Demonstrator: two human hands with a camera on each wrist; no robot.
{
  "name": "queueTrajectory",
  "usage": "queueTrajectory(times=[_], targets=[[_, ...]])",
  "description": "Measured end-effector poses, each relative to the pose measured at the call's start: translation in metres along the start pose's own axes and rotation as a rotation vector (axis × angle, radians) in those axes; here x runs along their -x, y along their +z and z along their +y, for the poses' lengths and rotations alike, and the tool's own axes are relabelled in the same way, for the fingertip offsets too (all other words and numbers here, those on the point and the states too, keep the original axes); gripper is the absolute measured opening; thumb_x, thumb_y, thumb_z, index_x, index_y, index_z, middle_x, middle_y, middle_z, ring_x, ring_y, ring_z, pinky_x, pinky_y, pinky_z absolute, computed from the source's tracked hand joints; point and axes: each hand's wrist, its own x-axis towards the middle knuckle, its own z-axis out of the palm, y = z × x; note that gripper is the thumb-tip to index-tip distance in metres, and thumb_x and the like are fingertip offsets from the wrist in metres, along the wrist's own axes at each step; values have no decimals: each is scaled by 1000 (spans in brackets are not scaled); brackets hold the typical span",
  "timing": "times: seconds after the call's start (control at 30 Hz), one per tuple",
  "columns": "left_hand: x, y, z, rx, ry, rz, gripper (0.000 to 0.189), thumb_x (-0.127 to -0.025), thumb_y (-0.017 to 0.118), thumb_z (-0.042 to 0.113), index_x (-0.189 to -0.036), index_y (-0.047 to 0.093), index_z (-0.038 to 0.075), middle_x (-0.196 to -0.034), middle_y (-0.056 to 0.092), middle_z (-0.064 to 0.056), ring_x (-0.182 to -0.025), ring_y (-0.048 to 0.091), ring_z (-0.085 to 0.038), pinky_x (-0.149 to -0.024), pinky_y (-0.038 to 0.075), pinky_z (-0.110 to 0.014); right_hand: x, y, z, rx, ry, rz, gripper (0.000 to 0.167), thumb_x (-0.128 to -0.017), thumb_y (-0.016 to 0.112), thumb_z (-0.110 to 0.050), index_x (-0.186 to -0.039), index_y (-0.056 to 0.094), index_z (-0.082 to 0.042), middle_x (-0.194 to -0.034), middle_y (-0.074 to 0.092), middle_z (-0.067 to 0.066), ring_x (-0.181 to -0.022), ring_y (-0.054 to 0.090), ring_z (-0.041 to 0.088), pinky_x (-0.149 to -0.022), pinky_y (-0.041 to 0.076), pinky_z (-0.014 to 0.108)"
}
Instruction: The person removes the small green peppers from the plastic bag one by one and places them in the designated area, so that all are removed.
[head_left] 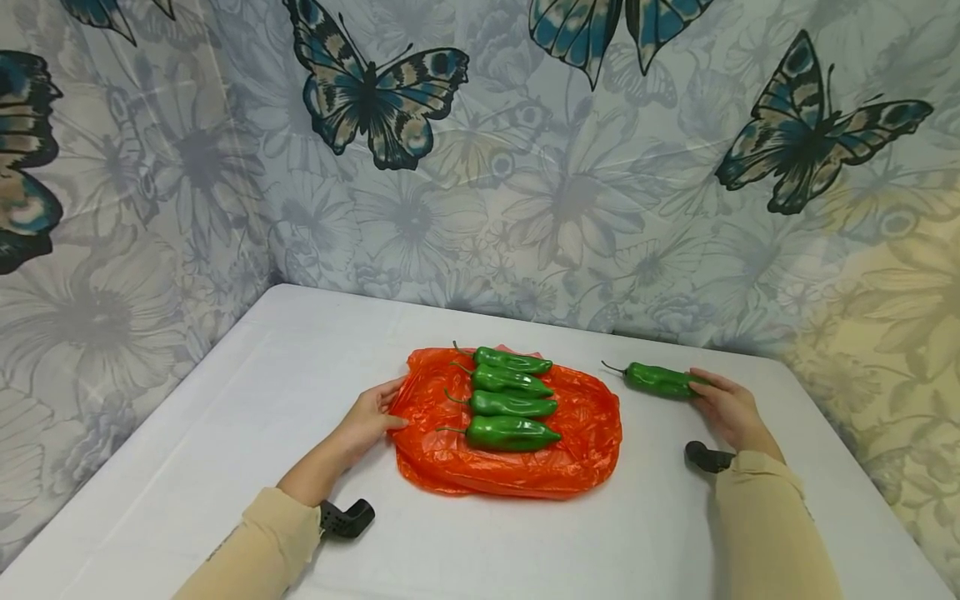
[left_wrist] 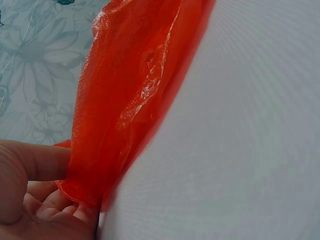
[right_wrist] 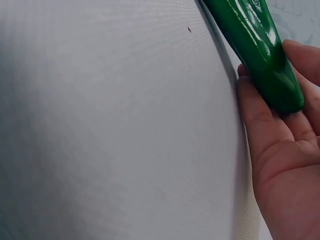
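A red plastic bag (head_left: 581, 429) lies spread on the table, with several green peppers (head_left: 513, 433) in a column on it, stems toward the left. My left hand (head_left: 369, 419) pinches the bag's left edge between thumb and fingers; the left wrist view shows the thumb over the red plastic (left_wrist: 125, 85). To the right of the bag, my right hand (head_left: 729, 407) holds one more green pepper (head_left: 656, 380) by its tip end, its stem pointing left. In the right wrist view the fingers and thumb sit on both sides of that pepper (right_wrist: 260, 55).
The white table (head_left: 465, 554) ends at a back wall hung with butterfly-patterned cloth (head_left: 420, 225). Similar cloth covers the left and right sides. A black wrist camera mount sticks out at the left wrist (head_left: 348, 518) and another at the right wrist (head_left: 707, 457).
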Motion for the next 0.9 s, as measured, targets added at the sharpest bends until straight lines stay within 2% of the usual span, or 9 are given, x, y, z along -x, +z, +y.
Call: queueTrajectory(times=[0.4,0.67,0.9], targets=[[0,0,-2,8,-1,-10,70,-80,54,-13,-144,29,-1,-148,33,-22,-134,36,-35,-100,46,-33,1,6,1,83,-77,55,27,-89,58,-2,-101,70,-23,-90,68,-23,-85,59,-13,-73,48,7],[-1,1,-2,13,6,-5,70,-80,54,-13,-144,29,-1,-147,34,-21,-134,36,-34,-100,45,-33,-2,11,0,127,-101,61,27,-89,57,-4,-98,69,-27,-89,67,-25,-86,57,-14,-72,46,5],[-1,0,-2,16,1,-1,69,-80,54,-14,-144,30,-1,-147,34,-21,-134,37,-34,-100,46,-34,-5,13,-1,131,-73,108,22,-88,60,-8,-94,71,-26,-86,67,-25,-82,57,-14,-70,47,5]])
